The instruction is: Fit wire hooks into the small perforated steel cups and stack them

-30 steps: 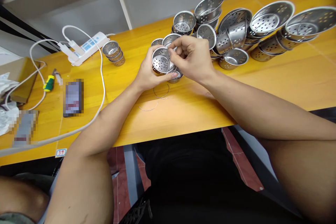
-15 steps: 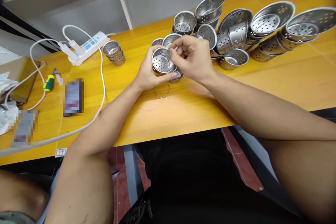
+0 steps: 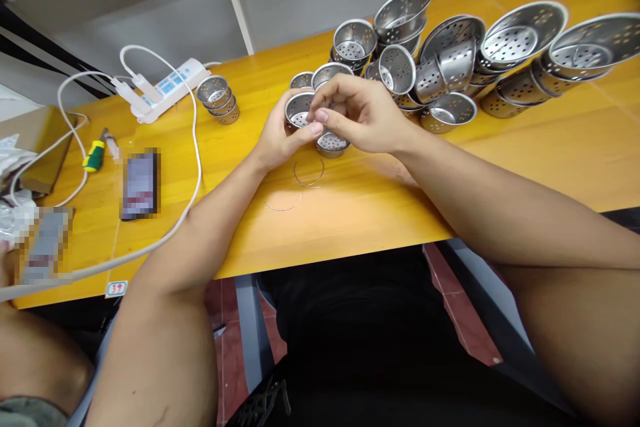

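My left hand [image 3: 280, 137] is wrapped round a small perforated metal cup [image 3: 299, 110], its open mouth tilted up toward me. At the right rim of that cup is my right hand [image 3: 357, 113], thumb and fingers drawn together; whatever they pinch is too small to make out. Just behind and below the hands stand more perforated cups, one of them a low cup [image 3: 333, 143]. On the yellow table nearer to me lie thin curved wires, one a loop [image 3: 309, 173] and another an open arc [image 3: 284, 208].
Stacks of perforated cups [image 3: 523, 47] fill the back right. A small cup stack [image 3: 219, 99], a white power strip [image 3: 170, 90] with cables, a green-yellow screwdriver [image 3: 94, 156] and two blurred phone-like objects [image 3: 140, 183] are on the left. A person's arm shows at the lower left.
The held cup has shifted slightly left and turned, and my left thumb has risen to its near rim. My right hand has moved a little left. At the far left, another person's fingers have appeared.
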Demonstrator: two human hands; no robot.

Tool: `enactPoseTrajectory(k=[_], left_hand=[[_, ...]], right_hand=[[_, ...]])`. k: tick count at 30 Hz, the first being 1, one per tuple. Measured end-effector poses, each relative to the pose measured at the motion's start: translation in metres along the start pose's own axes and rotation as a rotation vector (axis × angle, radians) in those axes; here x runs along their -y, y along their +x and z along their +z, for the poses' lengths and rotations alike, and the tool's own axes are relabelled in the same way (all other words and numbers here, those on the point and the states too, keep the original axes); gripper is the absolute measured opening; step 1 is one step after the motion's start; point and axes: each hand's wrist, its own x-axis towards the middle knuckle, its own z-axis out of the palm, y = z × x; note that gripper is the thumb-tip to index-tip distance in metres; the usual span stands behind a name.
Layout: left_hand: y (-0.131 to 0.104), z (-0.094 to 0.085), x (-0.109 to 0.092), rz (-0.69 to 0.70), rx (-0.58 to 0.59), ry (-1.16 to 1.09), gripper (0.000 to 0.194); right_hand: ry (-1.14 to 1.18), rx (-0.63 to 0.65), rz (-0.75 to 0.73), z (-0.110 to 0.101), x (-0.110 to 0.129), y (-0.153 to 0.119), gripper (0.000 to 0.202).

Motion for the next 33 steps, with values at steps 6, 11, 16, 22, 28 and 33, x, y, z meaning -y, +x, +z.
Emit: enactPoseTrajectory(k=[6, 11, 16, 22, 28, 33], left_hand=[[0.001, 0.002, -0.009, -0.033, 0.018, 0.019, 0.095], [0.000, 0.003, -0.008, -0.096, 0.013, 0.084, 0.099], [-0.002, 0.003, -0.005, -0.059, 0.015, 0.094, 0.092], [-0.002, 0.004, -0.001, -0.033, 0.016, 0.120, 0.092], [-0.002, 0.004, 0.000, -0.009, 0.039, 0.107, 0.094], [-0.001, 0.005, -0.001, 0.016, 0.028, 0.106, 0.092]], right_hand=[[0.193, 0.074, 0.089, 0.000, -0.008, 0.002, 0.062], [0.241, 0.075, 0.136, -0.001, -0.009, 0.003, 0.060], [0.277, 0.068, 0.165, 0.001, -0.004, 0.004, 0.063], [0.290, 0.068, 0.181, 0.002, 0.004, 0.004, 0.063], [0.249, 0.085, 0.177, 0.001, 0.003, 0.004, 0.064], [0.154, 0.056, 0.121, 0.001, -0.001, 0.001, 0.064]])
